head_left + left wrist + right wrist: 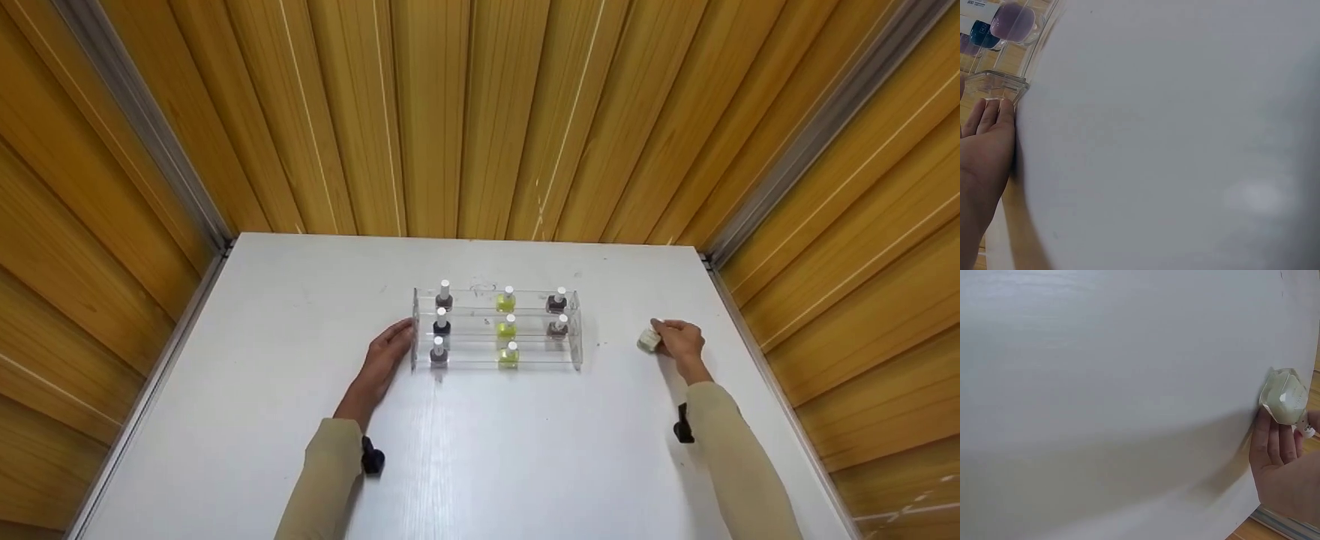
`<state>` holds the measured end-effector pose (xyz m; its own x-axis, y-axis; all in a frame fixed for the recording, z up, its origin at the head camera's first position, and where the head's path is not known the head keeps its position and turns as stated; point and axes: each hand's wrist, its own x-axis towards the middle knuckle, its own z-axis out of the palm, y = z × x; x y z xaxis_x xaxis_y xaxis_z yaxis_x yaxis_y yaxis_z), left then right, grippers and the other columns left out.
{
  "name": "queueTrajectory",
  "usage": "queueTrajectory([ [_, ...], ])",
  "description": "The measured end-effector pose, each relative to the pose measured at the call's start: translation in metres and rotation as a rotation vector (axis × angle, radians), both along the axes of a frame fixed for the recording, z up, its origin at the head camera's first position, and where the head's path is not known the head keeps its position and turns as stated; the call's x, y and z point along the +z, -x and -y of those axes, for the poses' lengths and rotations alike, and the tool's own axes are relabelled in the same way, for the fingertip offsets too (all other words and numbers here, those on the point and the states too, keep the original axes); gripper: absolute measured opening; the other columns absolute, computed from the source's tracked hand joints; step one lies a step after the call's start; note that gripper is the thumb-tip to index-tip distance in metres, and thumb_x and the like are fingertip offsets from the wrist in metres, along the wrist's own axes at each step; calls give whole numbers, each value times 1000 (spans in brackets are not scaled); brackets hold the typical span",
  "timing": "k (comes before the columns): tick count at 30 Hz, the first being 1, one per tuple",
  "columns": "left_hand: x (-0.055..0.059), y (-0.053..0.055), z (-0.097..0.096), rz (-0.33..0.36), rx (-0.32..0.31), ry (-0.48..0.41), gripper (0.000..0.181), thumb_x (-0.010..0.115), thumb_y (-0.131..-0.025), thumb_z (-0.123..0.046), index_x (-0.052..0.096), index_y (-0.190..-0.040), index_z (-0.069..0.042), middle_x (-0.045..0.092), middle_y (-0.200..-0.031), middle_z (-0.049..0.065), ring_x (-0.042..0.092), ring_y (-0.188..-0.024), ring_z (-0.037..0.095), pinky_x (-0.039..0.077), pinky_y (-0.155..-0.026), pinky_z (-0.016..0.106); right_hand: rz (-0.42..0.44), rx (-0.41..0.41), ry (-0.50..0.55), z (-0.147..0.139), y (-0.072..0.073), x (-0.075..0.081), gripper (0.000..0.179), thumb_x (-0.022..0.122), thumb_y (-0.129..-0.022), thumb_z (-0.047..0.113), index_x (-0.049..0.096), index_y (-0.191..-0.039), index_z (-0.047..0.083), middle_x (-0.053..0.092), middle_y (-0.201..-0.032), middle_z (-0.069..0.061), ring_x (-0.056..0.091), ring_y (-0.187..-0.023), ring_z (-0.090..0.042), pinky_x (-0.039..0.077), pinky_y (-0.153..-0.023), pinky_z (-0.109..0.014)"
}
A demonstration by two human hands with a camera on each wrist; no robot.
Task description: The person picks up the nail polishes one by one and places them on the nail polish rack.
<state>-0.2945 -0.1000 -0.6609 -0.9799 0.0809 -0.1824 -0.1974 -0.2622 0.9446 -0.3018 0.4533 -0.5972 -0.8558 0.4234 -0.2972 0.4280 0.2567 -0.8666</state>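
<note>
A clear stepped display rack [536, 365] holds several small nail polish bottles with white caps. Dark and greyish bottles [439, 355] line its left side, yellow ones [508, 356] fill the middle column, and two darker ones [556, 328] are at the right. My left hand [390, 349] rests against the rack's left end panel, fingers mostly straight; in the left wrist view the fingers [988, 115] meet the panel's edge. Off to the right, my right hand [681, 341] pinches a pale nail polish bottle [1286, 398] by its white cap [1305, 427], the bottle tilted, base away from the palm.
The white table [480, 450] carries the rack near its middle. Yellow wood-patterned panels [427, 120] enclose the back and both sides, with grey metal rails [780, 142] at the corners. Small dark marks dot the tabletop.
</note>
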Motion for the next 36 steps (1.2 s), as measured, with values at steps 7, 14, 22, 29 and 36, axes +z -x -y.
queueTrajectory([
  [7,2,-1,1,1,-2,5,51,67,-101,-26,54,-146,-6,52,-154,15,44,-146,26,33,-125,38,-35,-21,13,-1,-3,0,54,69,-98,31,57,-135,-6,65,-83,12,67,-72,2,61,-69,-18],
  [14,2,2,1,9,9,10,50,66,-101,-26,54,-146,-7,52,-154,15,43,-147,27,31,-126,40,-102,36,10,-4,-5,3,51,72,-97,27,59,-133,-7,65,-80,20,67,-76,1,60,-71,-18],
  [22,2,-1,1,12,-17,20,52,65,-102,-29,53,-148,-8,51,-155,14,43,-147,25,34,-124,39,-177,110,60,-3,-17,24,47,71,-97,13,55,-131,-15,70,-82,14,69,-77,-1,63,-77,-22],
  [29,2,-1,1,4,-12,-10,47,63,-103,-24,53,-147,-7,53,-153,15,48,-143,24,40,-118,32,-231,185,7,1,-13,24,50,73,-96,19,57,-129,-14,68,-82,16,71,-76,-1,63,-75,-21],
  [36,1,-2,0,12,4,-11,48,65,-102,-24,55,-145,-7,54,-152,14,47,-143,25,38,-121,34,-266,259,-8,20,-10,35,50,74,-95,18,58,-128,-16,69,-85,15,69,-78,2,62,-76,-19],
])
